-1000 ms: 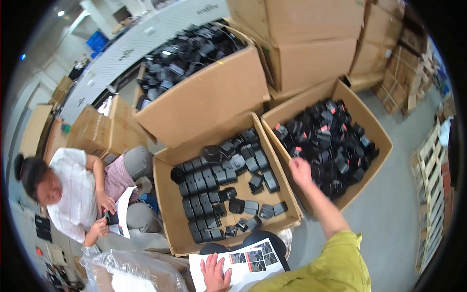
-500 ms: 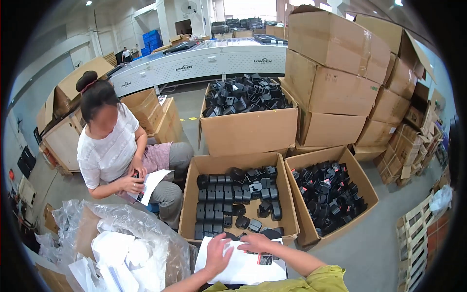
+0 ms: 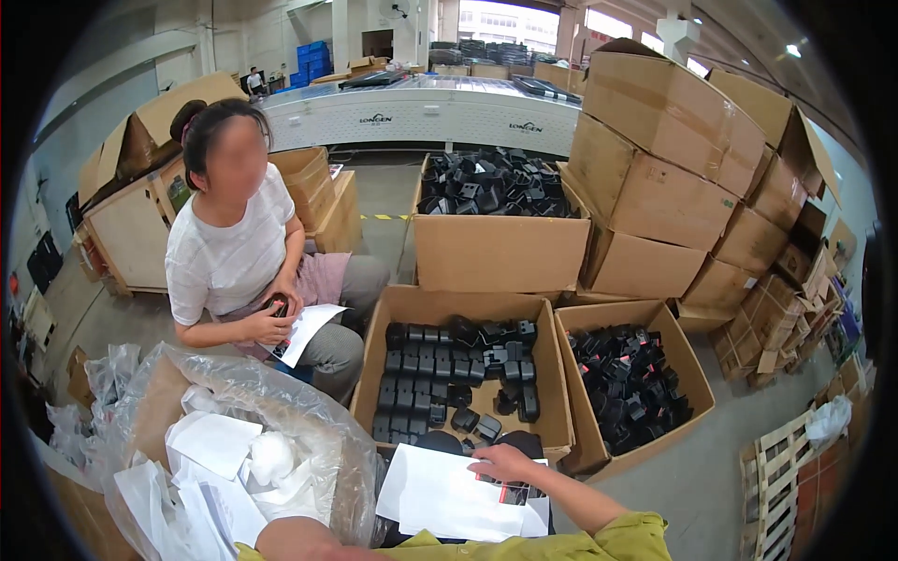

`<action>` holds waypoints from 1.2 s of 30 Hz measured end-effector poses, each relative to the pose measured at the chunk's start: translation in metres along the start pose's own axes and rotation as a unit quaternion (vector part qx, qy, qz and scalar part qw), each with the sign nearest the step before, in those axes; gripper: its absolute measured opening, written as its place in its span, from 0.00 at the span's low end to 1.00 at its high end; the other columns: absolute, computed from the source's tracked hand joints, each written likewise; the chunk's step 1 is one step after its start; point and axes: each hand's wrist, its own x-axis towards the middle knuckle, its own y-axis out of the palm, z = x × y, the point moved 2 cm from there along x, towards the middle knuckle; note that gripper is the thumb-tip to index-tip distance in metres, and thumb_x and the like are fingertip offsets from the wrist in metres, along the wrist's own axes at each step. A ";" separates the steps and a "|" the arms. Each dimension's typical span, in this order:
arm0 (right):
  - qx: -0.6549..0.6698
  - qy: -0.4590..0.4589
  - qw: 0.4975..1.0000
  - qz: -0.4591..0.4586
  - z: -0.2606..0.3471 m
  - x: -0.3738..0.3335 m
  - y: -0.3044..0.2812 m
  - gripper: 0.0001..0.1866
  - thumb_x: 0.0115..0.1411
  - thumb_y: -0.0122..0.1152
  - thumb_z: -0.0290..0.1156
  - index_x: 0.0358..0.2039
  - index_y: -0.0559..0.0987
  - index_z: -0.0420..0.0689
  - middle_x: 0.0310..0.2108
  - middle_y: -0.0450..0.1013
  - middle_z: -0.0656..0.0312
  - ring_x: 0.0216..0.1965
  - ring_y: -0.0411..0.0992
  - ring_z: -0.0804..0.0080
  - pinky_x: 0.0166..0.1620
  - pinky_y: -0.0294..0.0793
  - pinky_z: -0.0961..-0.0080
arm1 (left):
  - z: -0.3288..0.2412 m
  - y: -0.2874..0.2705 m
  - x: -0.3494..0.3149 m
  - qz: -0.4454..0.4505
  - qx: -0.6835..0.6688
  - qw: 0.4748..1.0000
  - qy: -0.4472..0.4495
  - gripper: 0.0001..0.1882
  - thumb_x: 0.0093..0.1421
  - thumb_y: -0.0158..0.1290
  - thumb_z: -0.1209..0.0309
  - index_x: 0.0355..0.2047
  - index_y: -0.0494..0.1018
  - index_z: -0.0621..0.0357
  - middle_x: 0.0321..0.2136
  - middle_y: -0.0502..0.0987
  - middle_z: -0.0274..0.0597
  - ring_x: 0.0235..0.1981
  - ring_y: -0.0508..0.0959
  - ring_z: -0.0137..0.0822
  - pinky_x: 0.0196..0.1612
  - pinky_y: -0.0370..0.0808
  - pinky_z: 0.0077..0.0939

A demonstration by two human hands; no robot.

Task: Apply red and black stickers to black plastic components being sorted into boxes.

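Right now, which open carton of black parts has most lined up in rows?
The front middle carton; the right carton and rear carton are jumbled inside.

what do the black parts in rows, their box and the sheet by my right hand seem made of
Black parts: probably moulded plastic, satin, soft highlights. Box: likely cardboard, matte, thin brown walls. White sheet: paper-like, matte, thin; coating unclear.

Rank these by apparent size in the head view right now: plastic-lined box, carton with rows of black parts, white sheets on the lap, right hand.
Largest to smallest:
1. Plastic-lined box
2. Carton with rows of black parts
3. White sheets
4. Right hand
The box may look bigger through nearness.
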 end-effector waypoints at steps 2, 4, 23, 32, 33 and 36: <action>0.011 0.002 1.000 0.002 0.000 0.000 0.004 0.20 0.52 0.50 0.47 0.36 0.74 0.44 0.31 0.72 0.52 0.35 0.70 0.54 0.38 0.68 0.66 | 0.001 -0.002 -0.008 0.035 0.026 0.999 0.002 0.18 0.56 0.45 0.71 0.46 0.64 0.35 0.39 0.65 0.42 0.34 0.72 0.39 0.39 0.70 0.38; 0.009 -0.028 0.998 -0.054 0.000 0.002 0.006 0.19 0.52 0.51 0.46 0.34 0.75 0.43 0.30 0.72 0.52 0.34 0.70 0.54 0.37 0.68 0.65 | 0.001 -0.003 -0.012 0.025 0.020 0.999 -0.004 0.18 0.55 0.46 0.71 0.46 0.64 0.35 0.39 0.65 0.42 0.34 0.72 0.39 0.39 0.70 0.37; 0.216 0.029 0.976 -0.019 -0.007 -0.003 -0.003 0.13 0.45 0.63 0.34 0.20 0.73 0.38 0.15 0.66 0.62 0.18 0.62 0.77 0.24 0.63 0.78 | 0.076 -0.011 -0.123 -0.166 0.329 0.838 -0.402 0.10 0.47 0.50 0.77 0.32 0.70 0.64 0.34 0.71 0.48 0.31 0.72 0.38 0.34 0.69 0.24; 0.128 -0.110 0.949 -0.267 0.007 -0.036 -0.023 0.10 0.52 0.54 0.34 0.27 0.76 0.38 0.16 0.68 0.65 0.19 0.64 0.76 0.26 0.65 0.81 | 0.102 0.005 -0.167 -0.094 0.322 0.731 -0.594 0.09 0.51 0.51 0.74 0.34 0.70 0.60 0.33 0.71 0.44 0.28 0.73 0.33 0.32 0.69 0.21; 0.304 0.006 0.937 -0.170 0.004 -0.041 -0.027 0.11 0.54 0.54 0.34 0.27 0.75 0.37 0.16 0.68 0.68 0.20 0.64 0.82 0.25 0.65 0.84 | 0.101 0.007 -0.176 -0.052 0.286 0.680 -0.673 0.09 0.51 0.51 0.73 0.34 0.70 0.60 0.33 0.71 0.45 0.28 0.73 0.33 0.32 0.70 0.20; 0.481 0.036 0.856 -0.186 0.008 -0.051 -0.051 0.10 0.55 0.53 0.33 0.24 0.74 0.39 0.19 0.68 0.71 0.20 0.63 0.89 0.24 0.63 0.88 | 0.111 0.018 -0.210 -0.072 0.177 0.638 -0.746 0.23 0.49 0.54 0.66 0.44 0.64 0.63 0.38 0.71 0.47 0.34 0.73 0.34 0.38 0.70 0.22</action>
